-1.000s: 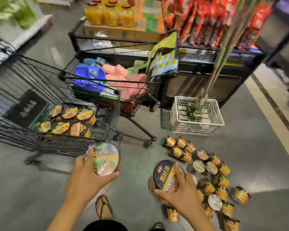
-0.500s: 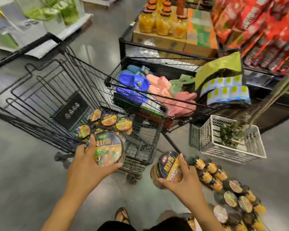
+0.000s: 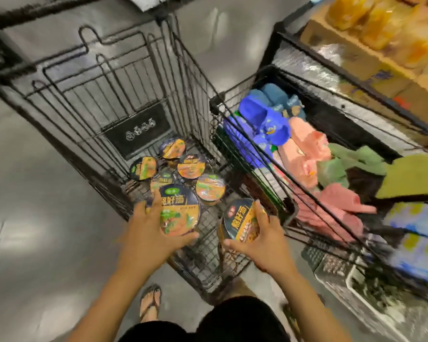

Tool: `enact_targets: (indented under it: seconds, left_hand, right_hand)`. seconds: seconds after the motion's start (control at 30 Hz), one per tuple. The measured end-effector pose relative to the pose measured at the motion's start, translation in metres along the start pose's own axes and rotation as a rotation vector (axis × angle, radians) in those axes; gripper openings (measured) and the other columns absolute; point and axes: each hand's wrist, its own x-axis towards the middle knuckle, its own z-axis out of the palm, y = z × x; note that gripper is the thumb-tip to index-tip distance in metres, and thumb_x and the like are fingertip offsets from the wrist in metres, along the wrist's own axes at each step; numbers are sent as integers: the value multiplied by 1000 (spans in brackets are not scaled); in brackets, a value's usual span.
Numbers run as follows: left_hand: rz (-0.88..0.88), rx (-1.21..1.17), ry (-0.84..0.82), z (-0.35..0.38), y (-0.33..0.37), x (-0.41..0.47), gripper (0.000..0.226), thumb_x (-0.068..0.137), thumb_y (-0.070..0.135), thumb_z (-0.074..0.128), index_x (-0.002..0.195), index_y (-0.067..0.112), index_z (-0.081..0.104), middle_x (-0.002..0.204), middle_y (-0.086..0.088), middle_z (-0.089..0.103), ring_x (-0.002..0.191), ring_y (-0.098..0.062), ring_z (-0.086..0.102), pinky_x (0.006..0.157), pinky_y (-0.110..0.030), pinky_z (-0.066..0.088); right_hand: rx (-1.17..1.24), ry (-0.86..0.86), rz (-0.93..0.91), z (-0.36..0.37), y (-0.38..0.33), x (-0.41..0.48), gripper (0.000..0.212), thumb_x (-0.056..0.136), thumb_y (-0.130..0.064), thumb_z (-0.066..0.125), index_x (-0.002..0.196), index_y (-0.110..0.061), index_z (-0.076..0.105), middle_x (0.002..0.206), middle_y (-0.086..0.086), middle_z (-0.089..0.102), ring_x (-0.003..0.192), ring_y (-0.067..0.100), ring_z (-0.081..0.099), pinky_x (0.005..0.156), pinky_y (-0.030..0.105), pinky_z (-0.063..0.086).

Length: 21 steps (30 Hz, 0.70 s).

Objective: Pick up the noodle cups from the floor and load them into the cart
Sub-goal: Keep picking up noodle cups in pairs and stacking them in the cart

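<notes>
My left hand (image 3: 150, 233) grips a noodle cup with an orange and green lid (image 3: 181, 211), held over the near end of the black wire cart (image 3: 124, 99). My right hand (image 3: 265, 240) grips a second noodle cup with a dark lid (image 3: 240, 222), tilted, just above the cart's near right corner. Several noodle cups (image 3: 190, 166) lie lid-up on the cart's floor, beyond the two held ones. The cups on the floor are out of view.
A second wire cart (image 3: 235, 141) holding blue, pink and green slippers stands touching the first on the right. A shelf with a cardboard box and yellow jars (image 3: 371, 23) is at the upper right. A white plastic crate (image 3: 356, 287) sits at the lower right. My sandalled foot (image 3: 150, 302) is below.
I have turned left from the floor pile toward the cart. Both hands have carried their cups forward until they are over the cart's basket.
</notes>
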Motion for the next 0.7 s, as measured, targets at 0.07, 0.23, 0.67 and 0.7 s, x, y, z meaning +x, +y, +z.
enact_targets:
  seconds: [0.07, 0.23, 0.67, 0.7]
  left_hand:
    - [-112, 16, -45, 21, 15, 8, 137, 48, 90, 57, 154, 31, -6, 150, -14, 24, 136, -32, 32, 105, -39, 38]
    - [-364, -92, -134, 89, 29, 25, 139, 48, 91, 51, 151, 27, -16, 147, -16, 22, 135, -32, 30, 102, -36, 39]
    - [-703, -243, -119, 243, 16, 45, 147, 55, 75, 74, 147, 20, -26, 148, -25, 16, 133, -38, 28, 108, -39, 30]
    - [-708, -250, -122, 250, 14, 47, 146, 56, 74, 74, 149, 19, -24, 150, -26, 14, 136, -39, 24, 110, -40, 28]
  right_hand:
    - [-38, -59, -29, -4, 10, 42, 131, 51, -70, 78, 154, -28, 10, 112, 2, 34, 111, 26, 46, 92, 27, 38]
    - [-175, -170, -106, 4, 35, 118, 135, 47, -69, 82, 153, -14, 18, 117, 16, 43, 108, 34, 47, 94, 35, 42]
    - [-435, -512, -257, 83, 112, 204, 142, 53, -62, 84, 154, -10, -1, 136, 21, 32, 121, 36, 33, 99, 40, 38]
    - [-439, -517, -262, 88, 116, 208, 141, 54, -60, 84, 154, -12, -3, 137, 21, 29, 123, 37, 32, 101, 42, 39]
